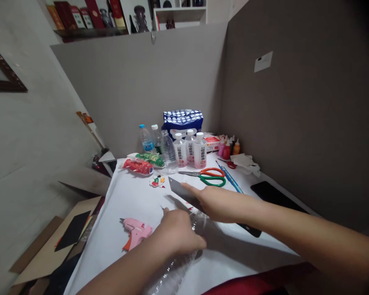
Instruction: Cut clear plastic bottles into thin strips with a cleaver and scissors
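Presently, clear bottle: one, lying under the left hand, long axis running away and rightward.
Grip: left hand nearer, curled round it.
Right hand: wrapped round one knife, index finger along the blade; blade crosswise near the bottle's far end, contact unclear.
Tabletop: three labelled bottles, one scissors, one pink glue gun.

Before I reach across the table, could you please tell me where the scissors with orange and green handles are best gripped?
I'd grip the scissors by the looped handles, coming from the right: the loops lie at that end, and the blades point left. Mind the knife in the right hand, close in front.
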Demonstrator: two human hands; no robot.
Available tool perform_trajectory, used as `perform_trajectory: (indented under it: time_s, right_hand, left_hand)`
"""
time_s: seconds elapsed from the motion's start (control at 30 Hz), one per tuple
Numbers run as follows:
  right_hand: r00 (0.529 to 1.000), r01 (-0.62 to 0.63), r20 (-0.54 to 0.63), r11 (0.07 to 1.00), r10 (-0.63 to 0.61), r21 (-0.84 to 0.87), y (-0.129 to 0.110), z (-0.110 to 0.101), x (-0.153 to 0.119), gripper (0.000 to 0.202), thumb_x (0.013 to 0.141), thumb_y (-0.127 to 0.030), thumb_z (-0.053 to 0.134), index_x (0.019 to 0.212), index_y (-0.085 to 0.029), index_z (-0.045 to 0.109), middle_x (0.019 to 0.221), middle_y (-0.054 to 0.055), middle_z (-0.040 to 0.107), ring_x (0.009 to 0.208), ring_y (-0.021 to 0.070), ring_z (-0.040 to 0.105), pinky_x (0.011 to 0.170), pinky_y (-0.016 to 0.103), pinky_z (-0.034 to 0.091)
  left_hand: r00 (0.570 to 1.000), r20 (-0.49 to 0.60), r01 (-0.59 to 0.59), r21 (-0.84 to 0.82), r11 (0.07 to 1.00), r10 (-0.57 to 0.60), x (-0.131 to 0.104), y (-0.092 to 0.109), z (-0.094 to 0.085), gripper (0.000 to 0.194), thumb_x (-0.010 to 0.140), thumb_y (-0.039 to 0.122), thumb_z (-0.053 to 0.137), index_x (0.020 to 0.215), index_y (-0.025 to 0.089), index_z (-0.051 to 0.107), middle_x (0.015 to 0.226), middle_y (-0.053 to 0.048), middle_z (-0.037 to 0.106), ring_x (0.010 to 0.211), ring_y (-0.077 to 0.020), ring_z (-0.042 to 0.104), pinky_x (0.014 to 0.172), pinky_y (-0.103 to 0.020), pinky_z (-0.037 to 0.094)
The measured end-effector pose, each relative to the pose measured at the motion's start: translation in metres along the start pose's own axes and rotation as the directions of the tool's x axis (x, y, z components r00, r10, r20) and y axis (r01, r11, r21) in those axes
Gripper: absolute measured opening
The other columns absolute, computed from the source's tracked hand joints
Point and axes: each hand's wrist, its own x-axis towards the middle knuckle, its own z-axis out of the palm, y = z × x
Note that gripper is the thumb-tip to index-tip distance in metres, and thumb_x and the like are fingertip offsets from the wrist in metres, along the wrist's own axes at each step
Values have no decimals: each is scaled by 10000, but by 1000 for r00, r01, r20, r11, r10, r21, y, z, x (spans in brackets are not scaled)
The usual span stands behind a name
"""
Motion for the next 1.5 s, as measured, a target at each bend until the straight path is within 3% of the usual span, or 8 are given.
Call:
perform_trajectory:
  time_s: [0.17,0.43,0.5,0.7,0.77,0.93,1.2,1.5]
  right_hand:
    - [996,-19,-83,991,30,136,17,-5,-16,782,853,-157,418,1510,-270,9,679,-4,566,491,118,442,462,216,250]
    - [961,-130,-234,989,144,74,0,7,-26,783,839,-102,440,1515,-236,67,626,-5,542,483,120,414,479,232,223]
    - [945,-74,-304,984,122,163,0,9,-29,755,854,-111,429,1515,-229,82,607,-16,535,471,115,415,480,228,250]
    - [791,206,-537,698,294,686,20,-4,-39,628,917,-287,419,1492,-270,167,547,-58,525,432,117,467,436,220,382]
    - [795,210,-488,592,359,778,29,-3,-35,650,902,-307,444,1488,-269,166,549,-59,532,397,113,459,391,216,366]
    - [900,175,-297,358,320,917,46,23,-16,687,873,-305,462,1484,-263,152,503,-72,550,381,116,463,376,200,341]
    - [985,-22,-40,357,166,934,50,62,0,692,859,-246,427,1485,-249,135,525,-76,561,362,105,449,337,180,309]
    - [963,3,-84,300,258,954,39,51,-3,683,862,-280,448,1475,-225,149,526,-94,499,355,87,432,347,178,316]
  left_hand:
    - [991,-46,-123,121,985,129,-8,0,-4,373,614,554,586,685,193,648,620,-76,642,803,-336,621,989,-493,304]
    - [969,-208,-106,152,983,136,-9,-7,-12,373,593,539,603,682,176,609,613,-91,625,747,-322,578,860,-464,359]
    - [966,-220,-98,164,982,133,-9,-9,-15,347,609,517,595,674,175,602,617,-86,625,718,-304,575,872,-475,347]
    - [988,-152,-46,-60,997,37,-9,-21,-31,368,621,541,599,780,212,640,682,-80,656,984,-384,538,700,-382,433]
    - [989,-136,-88,-191,978,63,-10,-24,-38,370,612,505,633,861,231,648,762,-52,684,1008,-340,549,695,-342,447]
    - [973,-112,-229,-438,869,199,-14,-23,-57,251,646,353,634,835,189,623,874,-22,694,822,-202,619,731,-290,463]
    - [960,-165,-278,-519,808,225,-6,-19,-53,261,645,286,646,871,174,580,808,-17,656,753,-171,588,696,-278,461]
    - [965,-163,-261,-522,812,205,-11,-15,-47,219,675,312,663,828,202,553,762,16,610,702,-145,546,656,-260,438]
